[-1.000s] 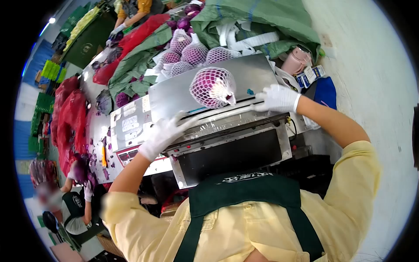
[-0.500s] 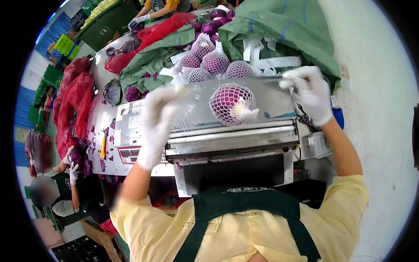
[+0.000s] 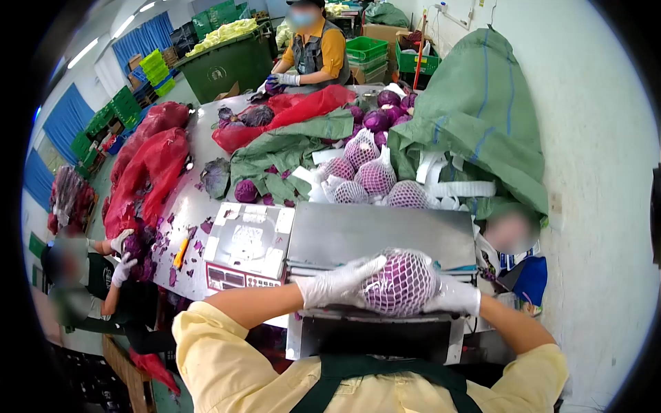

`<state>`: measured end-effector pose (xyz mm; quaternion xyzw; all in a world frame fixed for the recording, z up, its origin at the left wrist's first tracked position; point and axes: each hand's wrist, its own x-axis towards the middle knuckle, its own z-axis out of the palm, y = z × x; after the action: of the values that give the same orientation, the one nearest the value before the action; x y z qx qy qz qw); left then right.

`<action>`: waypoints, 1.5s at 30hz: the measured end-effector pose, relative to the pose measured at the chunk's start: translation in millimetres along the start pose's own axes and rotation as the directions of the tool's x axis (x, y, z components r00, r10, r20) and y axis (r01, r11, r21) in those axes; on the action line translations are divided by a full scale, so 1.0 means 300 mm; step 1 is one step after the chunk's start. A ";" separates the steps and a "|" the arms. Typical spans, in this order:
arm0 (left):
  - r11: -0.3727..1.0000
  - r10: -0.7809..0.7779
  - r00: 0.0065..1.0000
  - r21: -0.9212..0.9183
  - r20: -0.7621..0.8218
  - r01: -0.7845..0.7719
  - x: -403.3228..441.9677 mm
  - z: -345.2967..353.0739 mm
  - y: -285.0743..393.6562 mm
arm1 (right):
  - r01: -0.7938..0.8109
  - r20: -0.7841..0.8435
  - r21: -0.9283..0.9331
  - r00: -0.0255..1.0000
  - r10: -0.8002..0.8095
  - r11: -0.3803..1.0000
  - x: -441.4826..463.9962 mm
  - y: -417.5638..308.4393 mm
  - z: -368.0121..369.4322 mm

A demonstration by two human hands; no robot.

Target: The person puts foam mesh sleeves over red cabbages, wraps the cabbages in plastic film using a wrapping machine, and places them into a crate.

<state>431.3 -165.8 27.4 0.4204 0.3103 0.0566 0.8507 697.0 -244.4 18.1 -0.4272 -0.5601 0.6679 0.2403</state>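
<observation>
A red cabbage (image 3: 399, 283) in a white foam net is held between my two white-gloved hands, in front of the grey metal plate of a wrapping machine (image 3: 379, 234). My left hand (image 3: 337, 281) presses on its left side with the fingers reaching over the top. On the right side, my right hand (image 3: 451, 294) cups it, its fingertips partly hidden behind the cabbage. Clear film seems to cover the net, though its edges are hard to make out. The machine's front rollers lie mostly hidden under my hands and the cabbage.
A weighing scale (image 3: 244, 241) stands left of the machine, near a yellow-handled knife (image 3: 181, 253). Netted cabbages (image 3: 377, 173) lie behind the plate beside a green sack (image 3: 475, 103). Co-workers handle cabbages at the far side (image 3: 313, 58) and at left (image 3: 103, 275). Red mesh sacks (image 3: 148, 165) lie on the table.
My hands were apart, stretching film over the netted cabbage on the plate. Both now grip the cabbage, which has come toward me. The head view has tilted up.
</observation>
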 end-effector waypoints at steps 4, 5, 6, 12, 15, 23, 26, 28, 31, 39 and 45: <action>0.888 -0.422 0.895 -0.134 0.147 0.440 -0.146 0.120 -0.217 | -0.299 0.192 0.191 0.946 0.263 0.935 -0.181 0.138 0.218; 0.853 -0.447 0.883 -0.229 0.144 0.469 -0.154 0.147 -0.298 | -0.308 0.209 0.245 0.943 0.260 0.919 -0.206 0.166 0.257; 0.859 -0.343 0.922 -0.336 0.180 0.385 -0.124 0.125 -0.422 | -0.318 0.225 0.298 0.940 0.258 0.900 -0.231 0.193 0.295; 0.881 -0.102 0.989 -0.452 0.109 0.141 -0.234 0.157 -0.554 | -0.434 0.238 0.445 0.900 0.365 0.783 -0.300 0.217 0.403; 0.874 0.309 0.894 0.468 -0.324 -0.133 -0.396 0.176 -0.693 | -0.275 0.115 0.320 0.961 0.251 0.907 -0.348 0.175 0.457; 0.875 0.481 0.550 0.331 -0.683 -0.354 -0.342 0.242 -0.776 | -0.227 -0.414 0.171 0.867 0.279 0.959 -0.523 0.332 0.497; 0.911 0.377 0.568 0.182 -0.732 -0.371 -0.302 0.266 -0.740 | -0.127 -0.569 0.381 0.748 0.341 0.916 -0.514 0.382 0.487; 0.856 0.142 0.522 -0.161 -0.841 -0.492 -0.306 0.346 -0.659 | -0.128 -0.595 0.389 0.722 0.355 0.912 -0.534 0.356 0.452; 0.892 -0.115 0.573 -0.338 -0.812 -0.300 -0.385 0.303 -0.785 | -0.178 -0.541 0.526 0.684 0.489 0.832 -0.598 0.482 0.421; 0.772 0.280 0.948 0.622 -0.149 -0.131 -0.056 0.104 -1.369 | -0.373 -0.218 -0.030 0.908 0.358 0.927 -0.368 0.974 0.612; 0.680 -0.048 0.991 -0.731 -0.128 -0.061 -0.088 0.222 -1.157 | -0.111 -0.204 -0.638 0.979 -0.028 0.762 -0.309 0.723 0.678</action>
<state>391.3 -442.6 -190.2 0.0412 0.3175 0.2076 0.9243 608.6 -484.7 -159.2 -0.5615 -0.7188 0.3924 0.1188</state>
